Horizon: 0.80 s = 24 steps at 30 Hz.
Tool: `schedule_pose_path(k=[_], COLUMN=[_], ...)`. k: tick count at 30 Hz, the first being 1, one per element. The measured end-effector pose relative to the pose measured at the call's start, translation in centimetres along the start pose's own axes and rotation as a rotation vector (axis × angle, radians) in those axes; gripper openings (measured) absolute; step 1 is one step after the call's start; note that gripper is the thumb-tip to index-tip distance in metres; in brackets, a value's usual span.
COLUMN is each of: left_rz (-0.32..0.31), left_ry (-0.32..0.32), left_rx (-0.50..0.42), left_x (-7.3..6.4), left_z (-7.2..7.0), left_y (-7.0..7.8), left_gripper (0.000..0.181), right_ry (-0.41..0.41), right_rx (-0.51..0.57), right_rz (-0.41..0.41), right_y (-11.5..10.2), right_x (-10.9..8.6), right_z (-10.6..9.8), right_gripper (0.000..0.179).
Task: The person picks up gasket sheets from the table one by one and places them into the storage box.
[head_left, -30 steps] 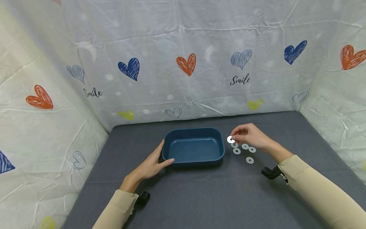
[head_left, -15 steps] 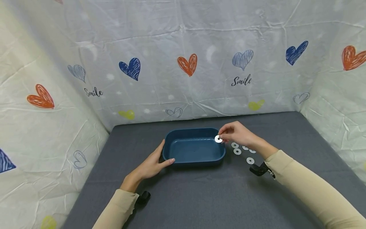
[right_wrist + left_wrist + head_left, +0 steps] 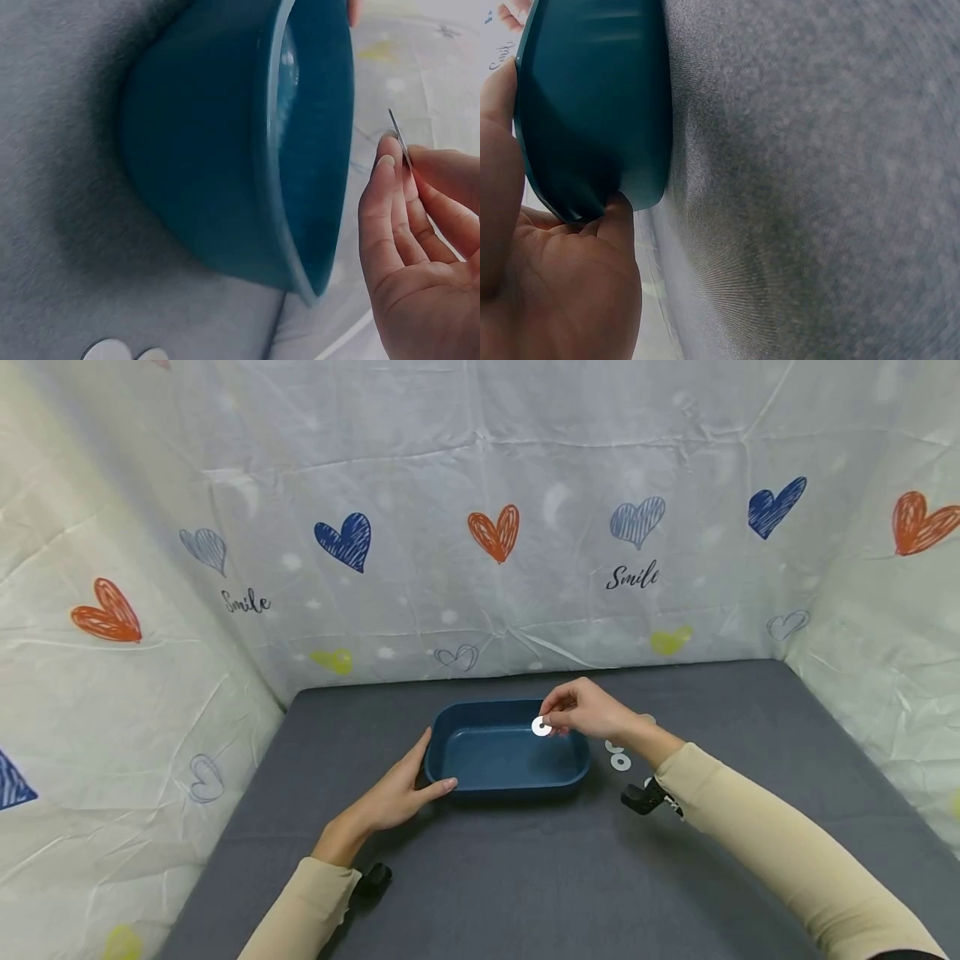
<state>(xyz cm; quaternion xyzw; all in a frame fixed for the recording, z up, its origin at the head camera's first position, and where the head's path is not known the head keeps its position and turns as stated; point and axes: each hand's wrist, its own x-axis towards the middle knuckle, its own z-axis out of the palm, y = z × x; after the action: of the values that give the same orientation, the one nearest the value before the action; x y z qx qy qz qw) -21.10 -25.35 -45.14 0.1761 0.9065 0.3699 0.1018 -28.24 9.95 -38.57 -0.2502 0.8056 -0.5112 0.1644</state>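
Shifted left over the blue tray [image 3: 491, 764], the right hand [image 3: 588, 710] pinches a white ring [image 3: 536, 727] that a loosened hold might drop, while the left hand [image 3: 397, 791] grips the tray.

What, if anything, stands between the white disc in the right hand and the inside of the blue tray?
Nothing visible: the right hand pinches the white disc above the open blue tray; the left hand holds the tray's left end.
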Motion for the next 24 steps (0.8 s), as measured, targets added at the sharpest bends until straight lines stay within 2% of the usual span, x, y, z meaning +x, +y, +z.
schedule_pose_path(k=[6,12,19,24], left_rz=[-0.013,-0.004,0.011,0.012], left_ry=[0.0,0.0,0.01,0.012], left_rx=[-0.004,-0.005,-0.004,-0.009], left_x=[-0.2,0.0,0.2,0.1], left_z=[-0.1,0.1,0.2,0.2], left_y=[0.0,0.1,0.0,-0.1], left_gripper=[0.11,0.11,0.109,0.109], right_ry=[-0.014,-0.042,-0.073,-0.093], right_rx=[-0.034,-0.107,-0.214,-0.231], right_rz=[0.026,0.054,0.096,0.128], right_y=[-0.5,0.2,1.0,1.1], right_x=[1.5,2.7,2.9,2.9], right_z=[1.0,1.5,2.9,3.9], right_gripper=[0.014,0.012,0.009,0.011])
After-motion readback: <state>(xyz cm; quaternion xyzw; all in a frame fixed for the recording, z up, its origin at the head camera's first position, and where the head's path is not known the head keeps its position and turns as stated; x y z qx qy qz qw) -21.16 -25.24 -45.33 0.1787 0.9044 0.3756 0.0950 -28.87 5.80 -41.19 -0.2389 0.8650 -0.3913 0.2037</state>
